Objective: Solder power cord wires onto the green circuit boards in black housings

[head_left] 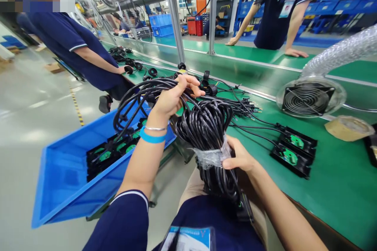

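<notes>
A thick bundle of black cables (206, 119), bound round its middle with clear plastic wrap (210, 157), stands upright in front of my body. My right hand (240, 155) is closed on its wrapped middle, thumb in front. Further off, my left hand (179, 94) is at more looped black cables (138, 90). They pass through its curved fingers, which are partly apart, and hang to the left over the bin. Some of its grip is hidden by the cables. Black parts with green circuit boards (290, 156) lie on the green bench at right, joined to cables.
A blue bin (59, 176) at left holds more black parts with green boards. On the bench (332, 196) are loose cable ends (247, 108), a fan in a clear duct (308, 100) and a tape roll (349, 127). Co-workers stand at left and across the bench.
</notes>
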### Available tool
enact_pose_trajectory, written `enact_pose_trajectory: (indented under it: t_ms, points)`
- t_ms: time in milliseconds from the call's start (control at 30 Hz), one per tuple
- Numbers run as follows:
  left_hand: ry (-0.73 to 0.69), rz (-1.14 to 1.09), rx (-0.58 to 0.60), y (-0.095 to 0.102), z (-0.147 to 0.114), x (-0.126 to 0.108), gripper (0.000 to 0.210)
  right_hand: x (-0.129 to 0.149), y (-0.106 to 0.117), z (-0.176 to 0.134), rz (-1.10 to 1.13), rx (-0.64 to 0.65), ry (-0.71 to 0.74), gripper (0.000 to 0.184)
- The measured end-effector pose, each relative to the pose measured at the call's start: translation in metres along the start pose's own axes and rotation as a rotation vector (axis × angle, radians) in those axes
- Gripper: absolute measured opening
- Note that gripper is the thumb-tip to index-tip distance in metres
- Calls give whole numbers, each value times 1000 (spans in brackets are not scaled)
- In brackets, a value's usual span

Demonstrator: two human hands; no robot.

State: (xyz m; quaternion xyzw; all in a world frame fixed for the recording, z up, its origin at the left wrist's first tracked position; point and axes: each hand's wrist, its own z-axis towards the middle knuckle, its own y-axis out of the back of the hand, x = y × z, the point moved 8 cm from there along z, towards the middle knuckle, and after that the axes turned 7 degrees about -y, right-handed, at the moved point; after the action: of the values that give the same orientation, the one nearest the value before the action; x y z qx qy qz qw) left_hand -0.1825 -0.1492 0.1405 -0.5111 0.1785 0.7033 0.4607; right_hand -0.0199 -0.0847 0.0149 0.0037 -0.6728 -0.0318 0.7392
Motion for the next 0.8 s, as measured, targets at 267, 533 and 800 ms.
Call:
enact_pose_trajectory:
  t_ms: [267, 533, 800]
  points:
    - [-146, -258, -162, 20, -12, 13, 62, -17, -14, 11, 39, 140, -9, 83]
    - [-226, -153, -42, -8, -26, -31, 45, 50, 3, -33, -491, -500, 408, 71]
    - [-209, -50, -84, -13, -7, -32, 39, 76, -70, -29, -1116, -497, 650, 33]
